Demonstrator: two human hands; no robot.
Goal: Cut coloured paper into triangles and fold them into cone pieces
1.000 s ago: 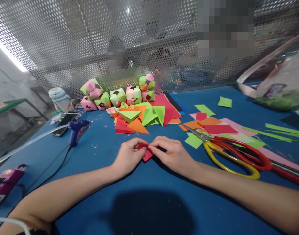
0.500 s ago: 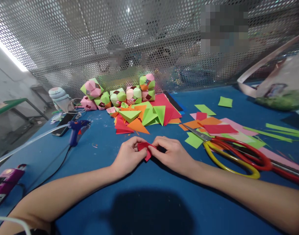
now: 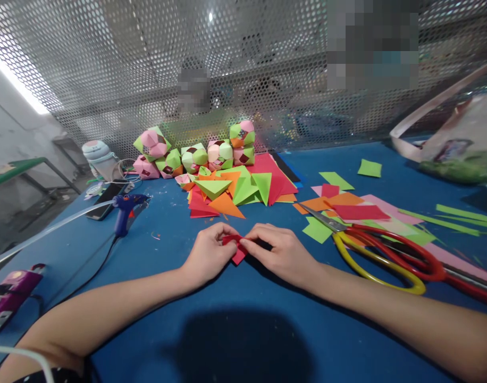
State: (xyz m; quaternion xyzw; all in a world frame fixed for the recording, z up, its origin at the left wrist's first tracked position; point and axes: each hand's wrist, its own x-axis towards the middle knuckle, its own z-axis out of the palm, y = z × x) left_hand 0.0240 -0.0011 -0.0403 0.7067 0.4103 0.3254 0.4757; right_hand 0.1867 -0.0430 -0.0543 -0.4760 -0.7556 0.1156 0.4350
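A small folded piece of red paper [image 3: 238, 255] is held low over the blue table [image 3: 148, 324], between my two hands. My left hand [image 3: 209, 252] pinches its left side, thumb on top. On the other side, the thumb and fingers of my right hand [image 3: 281, 250] close on its right edge. Just beyond my hands lies a pile of folded green, orange and red pieces [image 3: 223, 191]. Large scissors [image 3: 371, 255] with red and yellow handles rest beside my right forearm, blades open over paper squares.
Several folded paper balls [image 3: 193, 157] line the back, before a perforated metal screen [image 3: 148, 69]. At left are a blue glue gun [image 3: 124, 213], a phone [image 3: 106, 201], a white bottle [image 3: 102, 159] and a purple power strip [image 3: 12, 298]. A bag [image 3: 462, 143] stands at right.
The red paper has turned slightly in my fingers, showing more of its lower corner. My fingertips have shifted a little on it, and the camera view has moved slightly.
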